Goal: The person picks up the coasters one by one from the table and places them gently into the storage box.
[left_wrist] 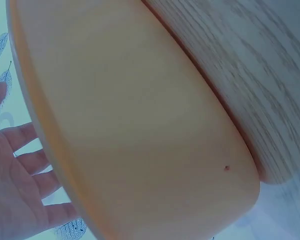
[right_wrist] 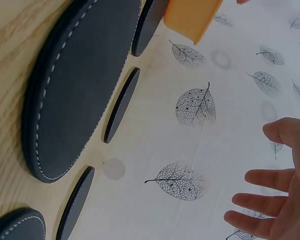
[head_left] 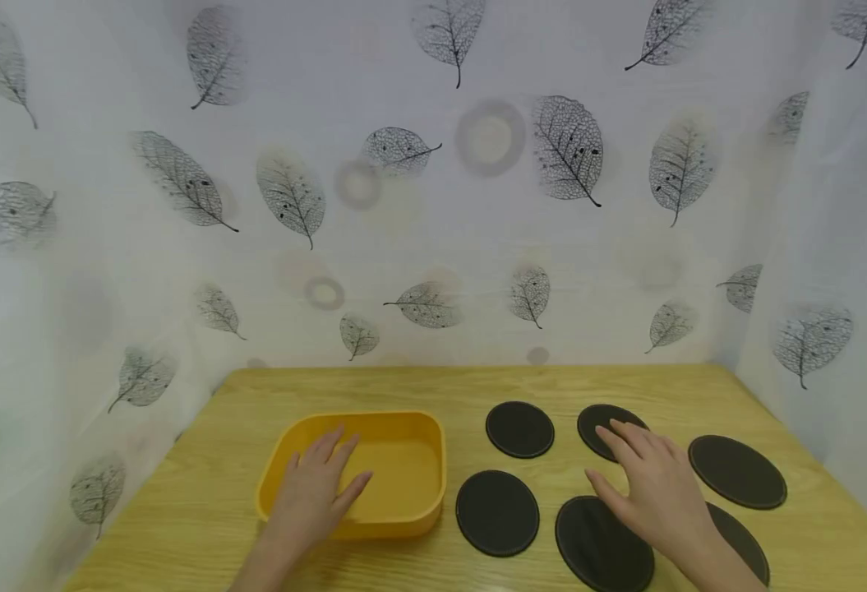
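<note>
Over the yellow plastic bin [head_left: 403,473] hangs my left hand [head_left: 313,491], palm down with its fingers spread and nothing held. In the left wrist view, the bin's outer wall [left_wrist: 135,100] fills most of the picture, and the fingers show beyond its rim. My right hand [head_left: 658,485] hovers above several round black coasters, fingers apart, holding nothing. Its fingers overlap the back middle coaster [head_left: 591,426] in the head view, and its thumb lies above the front middle coaster [head_left: 601,547]. White stitching edges a large coaster [right_wrist: 85,85] in the right wrist view.
Left of the right hand lie two more coasters, one back [head_left: 519,429] and one front [head_left: 497,513]. Others lie at the right [head_left: 738,472] and front right [head_left: 744,547]. Leaf-printed white curtains [head_left: 433,222] enclose the wooden table [head_left: 182,501] at the back and sides.
</note>
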The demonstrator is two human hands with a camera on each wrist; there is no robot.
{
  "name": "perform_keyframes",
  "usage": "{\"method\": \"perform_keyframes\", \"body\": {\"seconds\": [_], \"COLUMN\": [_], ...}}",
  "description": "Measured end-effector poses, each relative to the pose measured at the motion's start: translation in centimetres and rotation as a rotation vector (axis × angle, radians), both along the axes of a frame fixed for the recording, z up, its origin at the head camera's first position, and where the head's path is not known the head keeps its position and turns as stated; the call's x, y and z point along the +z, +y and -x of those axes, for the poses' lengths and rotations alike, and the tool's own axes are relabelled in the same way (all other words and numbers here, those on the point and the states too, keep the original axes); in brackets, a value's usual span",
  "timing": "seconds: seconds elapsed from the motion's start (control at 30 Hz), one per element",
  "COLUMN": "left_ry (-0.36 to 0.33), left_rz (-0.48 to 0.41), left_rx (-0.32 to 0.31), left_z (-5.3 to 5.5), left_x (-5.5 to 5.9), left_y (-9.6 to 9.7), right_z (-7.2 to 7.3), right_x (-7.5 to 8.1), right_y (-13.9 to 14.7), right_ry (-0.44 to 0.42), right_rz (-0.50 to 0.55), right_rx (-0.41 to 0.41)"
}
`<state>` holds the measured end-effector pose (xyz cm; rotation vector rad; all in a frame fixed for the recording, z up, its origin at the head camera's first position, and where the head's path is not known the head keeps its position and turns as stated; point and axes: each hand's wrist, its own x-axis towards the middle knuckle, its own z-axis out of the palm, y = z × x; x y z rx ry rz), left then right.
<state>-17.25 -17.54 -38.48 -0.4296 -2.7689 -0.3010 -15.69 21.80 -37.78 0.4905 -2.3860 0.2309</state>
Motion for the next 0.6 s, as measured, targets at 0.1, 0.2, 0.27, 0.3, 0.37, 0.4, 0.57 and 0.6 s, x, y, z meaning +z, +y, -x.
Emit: {"method": "perform_keyframes", "body": {"seconds": [0.1,0.2,0.27,0.3,0.37,0.4,0.57,0.6], "left_ry": [-0.002,0.001,0.009,0.018,0.033,0.039,0.057,0.059], "left_rz": [-0.003,-0.01,-0.018,-0.023,-0.035,-0.036,-0.01,-0.002], "left_rx": [0.006,0.01,0.01,0.007,0.002,0.002,0.01,0.014], "left_z": [-0.1,0.0,0.1,0.2,0.2,0.3,0.4,0.4], "left_x": [0.2,0.1,-0.1,-0.2,-0.4,-0.5,-0.8,-0.8], "left_y": [-0.1,-0.4,-0.7,-1.0,-1.4,-1.7,-2.9,-3.1], "right_z": [0.2,0.3,0.3,0.4,0.4,0.4,0.5,0.6], "right_x": [-0.2,-0.3,-0.3,-0.3,-0.3,-0.4,-0.6,-0.7], "right_y": [0.0,0.1,0.3,0.4,0.7,0.9,1.9,2.2], "right_ry": [0.018,0.014,0.007,0.004,0.003,0.003,0.003,0.001], "right_rz": [0.016,0.03,0.036,0.04,0.043,0.044,0.049,0.051], "right_rx": [0.013,0.009,0.004,0.003,0.003,0.002,-0.018,-0.028]}}
